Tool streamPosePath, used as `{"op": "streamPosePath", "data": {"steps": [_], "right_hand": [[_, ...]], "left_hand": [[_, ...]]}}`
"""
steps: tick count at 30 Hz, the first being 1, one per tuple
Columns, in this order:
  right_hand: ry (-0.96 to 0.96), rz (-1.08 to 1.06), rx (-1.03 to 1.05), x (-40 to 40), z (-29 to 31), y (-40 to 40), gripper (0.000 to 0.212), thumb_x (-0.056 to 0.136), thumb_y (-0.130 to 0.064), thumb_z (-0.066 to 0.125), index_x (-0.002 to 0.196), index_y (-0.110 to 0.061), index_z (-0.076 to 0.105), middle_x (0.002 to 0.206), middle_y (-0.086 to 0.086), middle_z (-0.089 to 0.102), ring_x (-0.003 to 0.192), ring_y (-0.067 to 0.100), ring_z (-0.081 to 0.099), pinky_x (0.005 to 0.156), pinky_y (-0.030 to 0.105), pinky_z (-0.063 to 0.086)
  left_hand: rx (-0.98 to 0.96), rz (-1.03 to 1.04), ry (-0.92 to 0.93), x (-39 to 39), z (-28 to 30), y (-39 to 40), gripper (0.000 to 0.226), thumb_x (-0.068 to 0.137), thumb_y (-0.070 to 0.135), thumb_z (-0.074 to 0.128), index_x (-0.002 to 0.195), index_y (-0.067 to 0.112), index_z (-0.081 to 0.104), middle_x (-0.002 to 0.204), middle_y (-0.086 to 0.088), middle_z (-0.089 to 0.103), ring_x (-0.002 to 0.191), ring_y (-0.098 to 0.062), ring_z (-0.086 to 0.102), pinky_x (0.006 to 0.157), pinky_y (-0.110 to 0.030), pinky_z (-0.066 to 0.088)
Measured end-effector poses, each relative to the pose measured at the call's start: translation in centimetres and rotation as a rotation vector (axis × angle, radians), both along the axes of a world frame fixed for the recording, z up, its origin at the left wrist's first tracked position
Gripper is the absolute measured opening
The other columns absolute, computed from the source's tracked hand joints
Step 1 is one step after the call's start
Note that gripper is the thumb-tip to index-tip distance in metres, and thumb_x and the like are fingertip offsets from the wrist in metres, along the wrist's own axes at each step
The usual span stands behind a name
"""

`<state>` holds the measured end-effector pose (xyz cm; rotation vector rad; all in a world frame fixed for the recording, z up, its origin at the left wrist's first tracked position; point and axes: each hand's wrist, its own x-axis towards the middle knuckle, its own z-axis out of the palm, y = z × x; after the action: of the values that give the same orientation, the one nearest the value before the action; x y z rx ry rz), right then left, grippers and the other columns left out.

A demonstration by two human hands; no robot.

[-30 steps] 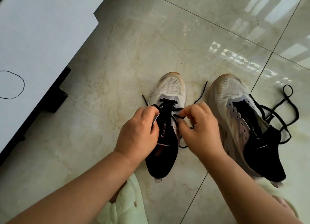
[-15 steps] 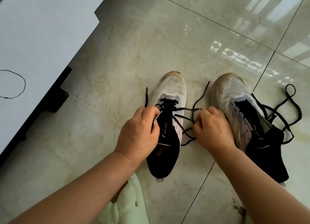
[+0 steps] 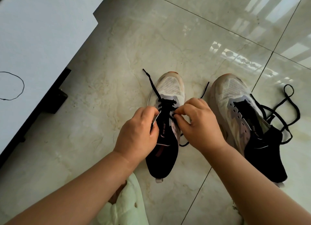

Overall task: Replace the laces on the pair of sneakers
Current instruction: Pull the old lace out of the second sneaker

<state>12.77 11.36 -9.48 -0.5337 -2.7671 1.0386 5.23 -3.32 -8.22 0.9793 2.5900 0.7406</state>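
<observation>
Two white-toed sneakers with black collars stand on the tiled floor. The left sneaker (image 3: 170,86) has a black lace (image 3: 152,85) threaded through its front eyelets, with both ends pointing away from me. My left hand (image 3: 138,132) grips the sneaker's left eyelet flap and the lace there. My right hand (image 3: 200,122) pinches the lace at the right eyelets, fingers curled. The right sneaker (image 3: 235,96) has bare eyelets; a loose black lace (image 3: 289,105) lies partly across it and on the floor to its right.
A white table top (image 3: 33,39) with a black base fills the upper left, bearing a thin black loop (image 3: 16,85). A pale green slipper (image 3: 122,206) is on my foot at the bottom. Glossy marble tiles (image 3: 168,31) stretch beyond the shoes.
My right hand pulled the lace out to the right, then came back to the right eyelets. The lace's left end now sticks out longer past the toe. My left hand stayed.
</observation>
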Motion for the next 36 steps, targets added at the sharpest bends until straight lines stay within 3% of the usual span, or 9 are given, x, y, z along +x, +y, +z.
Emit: {"op": "streamPosePath", "data": {"steps": [5,10,13,17,19,24,28,33,36], "right_hand": [[-0.065,0.024,0.090,0.4,-1.2,0.3,0.010,0.081,-0.005,0.060,0.072,0.000,0.059,0.076,0.012,0.055,0.074,0.030,0.050,0.068,0.042,0.045],[-0.332,-0.173,-0.017,2.6,-3.3,1.2,0.020,0.085,-0.014,0.055,0.067,-0.011,0.047,0.076,0.001,0.044,0.082,0.025,0.046,0.064,0.029,0.030],[-0.448,-0.167,0.032,2.4,-3.3,0.9,0.023,0.086,-0.019,0.053,0.065,-0.012,0.045,0.072,-0.002,0.039,0.081,0.026,0.048,0.063,0.029,0.029],[-0.199,-0.155,-0.058,1.0,-1.2,0.6,0.002,0.077,-0.012,0.061,0.078,-0.012,0.059,0.081,-0.004,0.051,0.088,0.022,0.049,0.075,0.036,0.041],[-0.110,-0.060,-0.087,0.4,-0.2,0.6,0.008,0.077,-0.010,0.067,0.085,-0.009,0.067,0.086,-0.001,0.056,0.089,0.022,0.050,0.079,0.035,0.043],[-0.088,0.066,0.056,-0.3,0.1,0.4,0.005,0.081,-0.006,0.066,0.078,-0.003,0.068,0.078,0.008,0.059,0.079,0.028,0.050,0.070,0.045,0.045],[-0.096,0.031,0.104,0.1,-0.6,0.8,0.010,0.076,-0.004,0.063,0.068,-0.001,0.059,0.072,0.008,0.055,0.073,0.027,0.047,0.065,0.043,0.043],[-0.370,-0.128,0.080,2.5,-2.5,1.9,0.013,0.073,-0.007,0.058,0.064,-0.005,0.049,0.072,0.005,0.046,0.080,0.028,0.043,0.065,0.034,0.034],[-0.487,-0.178,0.067,2.8,-3.0,1.5,0.008,0.076,-0.012,0.056,0.072,-0.006,0.054,0.078,0.003,0.045,0.087,0.029,0.044,0.067,0.031,0.033]], "left_hand": [[-0.002,0.012,0.004,0.0,0.0,0.0,0.018,0.077,-0.002,0.063,0.093,0.005,0.059,0.082,-0.008,0.059,0.061,-0.030,0.058,0.050,-0.030,0.046],[-0.002,0.007,0.001,0.1,0.0,0.0,0.019,0.076,-0.002,0.063,0.094,0.005,0.059,0.084,-0.008,0.060,0.060,-0.029,0.058,0.050,-0.031,0.047],[0.000,0.011,-0.006,0.0,0.0,0.1,0.019,0.077,-0.002,0.062,0.095,0.006,0.059,0.084,-0.008,0.059,0.060,-0.028,0.057,0.050,-0.033,0.049],[0.003,-0.002,-0.010,0.0,0.2,0.0,0.018,0.078,-0.001,0.062,0.095,0.005,0.059,0.084,-0.008,0.059,0.060,-0.029,0.057,0.050,-0.034,0.050],[0.000,-0.008,-0.007,0.0,0.2,0.0,0.017,0.079,0.000,0.062,0.095,0.005,0.059,0.085,-0.008,0.059,0.061,-0.028,0.058,0.051,-0.032,0.049],[0.009,-0.004,-0.024,-0.1,0.2,0.1,0.018,0.079,-0.001,0.062,0.096,0.005,0.060,0.085,-0.008,0.060,0.062,-0.028,0.057,0.053,-0.029,0.046],[0.010,0.028,-0.019,0.0,0.2,0.1,0.018,0.078,-0.002,0.061,0.094,0.006,0.060,0.085,-0.007,0.059,0.059,-0.029,0.056,0.050,-0.030,0.045],[0.005,0.026,-0.006,0.0,0.2,0.0,0.018,0.077,-0.003,0.062,0.093,0.006,0.060,0.082,-0.008,0.059,0.057,-0.030,0.056,0.048,-0.031,0.046],[0.008,0.020,-0.002,0.1,0.2,-0.1,0.017,0.077,-0.002,0.062,0.092,0.006,0.060,0.081,-0.007,0.058,0.056,-0.029,0.055,0.048,-0.033,0.048]]}}
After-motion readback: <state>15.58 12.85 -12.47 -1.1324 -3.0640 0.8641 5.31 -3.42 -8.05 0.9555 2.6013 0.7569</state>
